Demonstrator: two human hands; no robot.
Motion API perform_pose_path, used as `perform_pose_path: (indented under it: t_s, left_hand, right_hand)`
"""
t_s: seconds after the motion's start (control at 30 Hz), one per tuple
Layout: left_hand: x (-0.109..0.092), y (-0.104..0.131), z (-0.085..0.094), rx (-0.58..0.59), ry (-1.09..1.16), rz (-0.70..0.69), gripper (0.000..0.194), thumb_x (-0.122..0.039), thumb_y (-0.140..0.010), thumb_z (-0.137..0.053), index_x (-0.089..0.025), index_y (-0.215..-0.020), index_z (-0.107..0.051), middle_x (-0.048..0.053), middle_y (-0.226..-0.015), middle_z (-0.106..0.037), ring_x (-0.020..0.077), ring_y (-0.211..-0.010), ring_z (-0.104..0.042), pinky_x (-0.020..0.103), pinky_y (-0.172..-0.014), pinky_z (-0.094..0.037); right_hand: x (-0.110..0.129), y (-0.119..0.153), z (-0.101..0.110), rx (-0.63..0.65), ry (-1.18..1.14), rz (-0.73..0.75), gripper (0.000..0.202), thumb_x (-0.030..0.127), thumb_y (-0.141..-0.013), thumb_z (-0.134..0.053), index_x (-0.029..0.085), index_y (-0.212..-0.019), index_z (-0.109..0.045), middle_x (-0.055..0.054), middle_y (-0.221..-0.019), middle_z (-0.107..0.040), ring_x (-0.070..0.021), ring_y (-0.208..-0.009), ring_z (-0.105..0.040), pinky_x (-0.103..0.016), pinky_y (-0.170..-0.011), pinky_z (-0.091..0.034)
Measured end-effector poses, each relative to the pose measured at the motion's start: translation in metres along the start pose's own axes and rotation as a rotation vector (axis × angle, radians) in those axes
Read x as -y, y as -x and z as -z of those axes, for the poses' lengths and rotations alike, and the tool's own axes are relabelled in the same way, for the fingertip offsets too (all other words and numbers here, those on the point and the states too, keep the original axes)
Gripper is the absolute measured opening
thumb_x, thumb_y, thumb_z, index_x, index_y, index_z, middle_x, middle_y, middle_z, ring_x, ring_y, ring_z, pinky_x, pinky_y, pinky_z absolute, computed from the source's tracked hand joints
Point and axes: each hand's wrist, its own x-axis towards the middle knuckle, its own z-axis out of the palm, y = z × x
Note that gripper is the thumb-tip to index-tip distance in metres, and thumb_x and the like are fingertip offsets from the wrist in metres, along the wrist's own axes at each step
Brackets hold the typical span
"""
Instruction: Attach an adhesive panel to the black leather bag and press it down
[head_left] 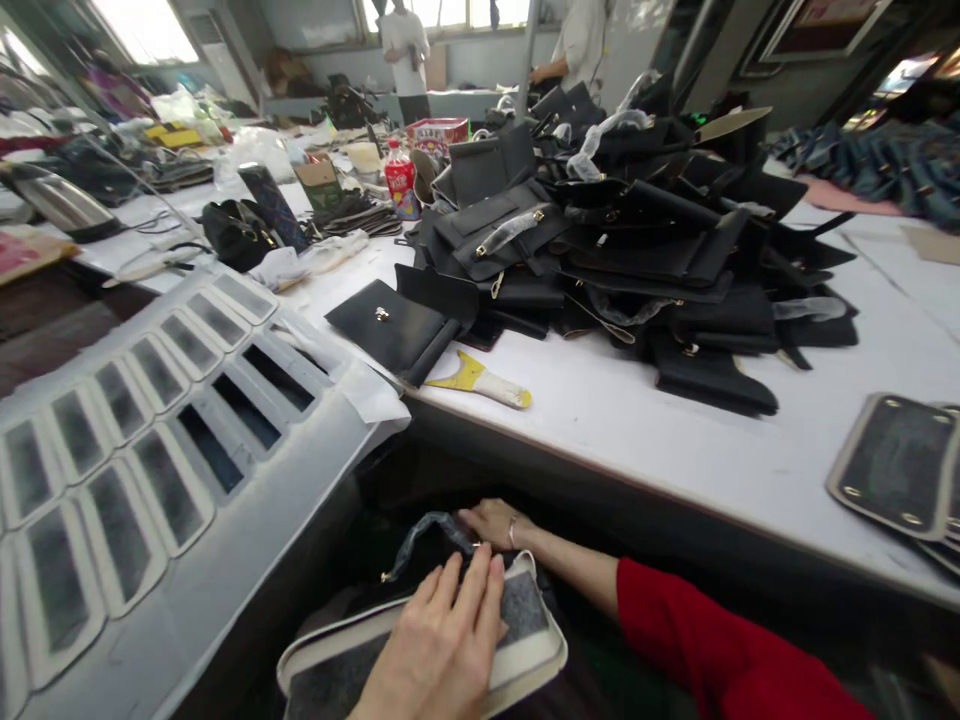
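Note:
A black handbag [517, 606] with a pale-edged grey bottom panel is tilted toward me below the table edge, apparently on my lap. My left hand [439, 635] lies on that panel, fingers stretched out and close together. At the bag's far side is my right hand [495, 522], a bracelet on its wrist. Its fingers curl against the black part, and their tips are partly hidden. Beside it arches the bag's handle [424, 530], wrapped in clear plastic.
To the left, pale-rimmed panels [161, 360] lie in rows on a covered board [292, 480]. Black bags [637, 230] are heaped on the white table [600, 420], near a yellow-and-white scraper-like tool [480, 380]. Stacked panels [892, 465] sit at right. A person [405, 50] stands at the back.

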Motion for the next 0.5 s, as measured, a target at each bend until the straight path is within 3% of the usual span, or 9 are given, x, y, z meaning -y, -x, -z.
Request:
perform_pose_path:
  t_s: [0.1, 0.2, 0.37, 0.5]
  left_hand:
    - [0.001, -0.005, 0.016, 0.102, 0.203, 0.091, 0.039, -0.021, -0.094, -0.045, -0.012, -0.130, -0.057, 0.013, -0.131, -0.063, 0.0288, -0.108, -0.067, 0.039, -0.085, -0.061]
    - [0.003, -0.006, 0.033, 0.111, 0.421, 0.252, 0.035, -0.015, -0.091, -0.048, -0.018, -0.123, -0.061, 0.007, -0.127, -0.066, 0.0227, -0.108, -0.066, 0.037, -0.092, -0.057]
    - [0.022, 0.021, 0.051, 0.034, 0.574, 0.470, 0.038, -0.023, -0.092, -0.049, -0.020, -0.129, -0.058, 0.008, -0.130, -0.064, 0.0244, -0.120, -0.059, 0.045, -0.107, -0.045]
    - [0.061, 0.072, 0.045, -0.043, 0.712, 0.825, 0.042, -0.045, -0.095, -0.043, -0.022, -0.123, -0.063, 0.007, -0.126, -0.066, 0.0252, -0.118, -0.060, 0.040, -0.105, -0.043]
  right_hand:
    - [0.021, 0.011, 0.031, -0.005, -0.026, 0.014, 0.038, 0.046, -0.100, -0.047, 0.014, -0.094, -0.065, -0.003, -0.088, -0.068, -0.0169, -0.080, -0.066, -0.037, -0.078, -0.055]
    - [0.057, 0.025, 0.047, 0.064, -0.060, 0.049, 0.045, 0.048, -0.103, -0.038, 0.014, -0.095, -0.065, -0.001, -0.079, -0.067, -0.0134, -0.067, -0.065, -0.031, -0.066, -0.055]
    - [0.105, 0.037, 0.032, 0.105, 0.036, 0.050, 0.046, 0.048, -0.102, -0.040, 0.014, -0.084, -0.066, 0.001, -0.069, -0.065, -0.0128, -0.061, -0.062, -0.028, -0.062, -0.053]
    - [0.117, 0.033, 0.013, 0.130, 0.218, 0.040, 0.049, 0.051, -0.101, -0.039, 0.015, -0.080, -0.065, -0.001, -0.069, -0.066, -0.0141, -0.063, -0.064, -0.031, -0.066, -0.053]
